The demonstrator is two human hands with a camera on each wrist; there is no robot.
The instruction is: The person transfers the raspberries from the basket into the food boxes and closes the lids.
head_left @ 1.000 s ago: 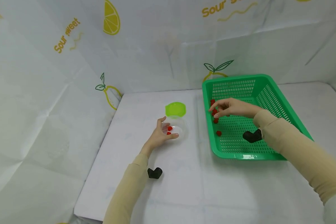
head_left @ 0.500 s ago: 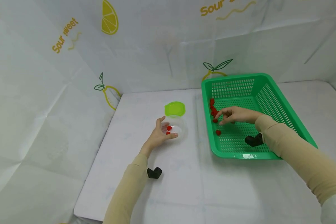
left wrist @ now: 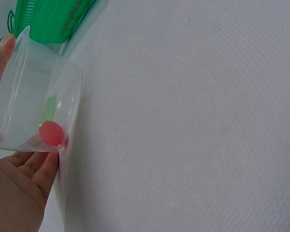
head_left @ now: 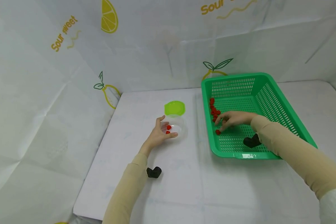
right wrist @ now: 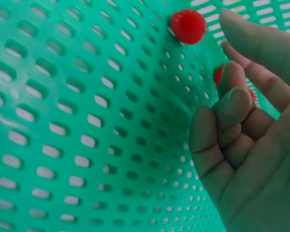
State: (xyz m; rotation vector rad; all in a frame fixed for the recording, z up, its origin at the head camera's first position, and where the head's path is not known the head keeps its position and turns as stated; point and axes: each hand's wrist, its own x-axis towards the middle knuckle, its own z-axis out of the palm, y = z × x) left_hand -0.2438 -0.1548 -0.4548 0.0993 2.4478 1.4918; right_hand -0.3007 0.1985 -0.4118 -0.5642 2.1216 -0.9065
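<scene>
A clear plastic cup (head_left: 179,124) stands on the white table. My left hand (head_left: 156,133) grips its side, with the thumb and fingers curved round the wall. Inside lie red raspberries, one of them a raspberry (left wrist: 51,133) plain in the left wrist view. Over the left part of a green basket (head_left: 240,155) is my right hand (head_left: 233,119), its fingers loosely bent and holding nothing. A single raspberry (right wrist: 188,26) lies close to its thumb, apart from it in the right wrist view. More raspberries (head_left: 213,110) are clustered along the basket's left wall; some are partly behind the fingers.
Just behind the cup lies a bright green lid (head_left: 175,108) on the table. The basket's raised rim runs between the cup and the right hand. A white printed sheet (head_left: 145,56) hangs behind the table.
My right hand has moved toward the near side of the basket, from the raspberry cluster to the single raspberry. The left hand stays on the cup.
</scene>
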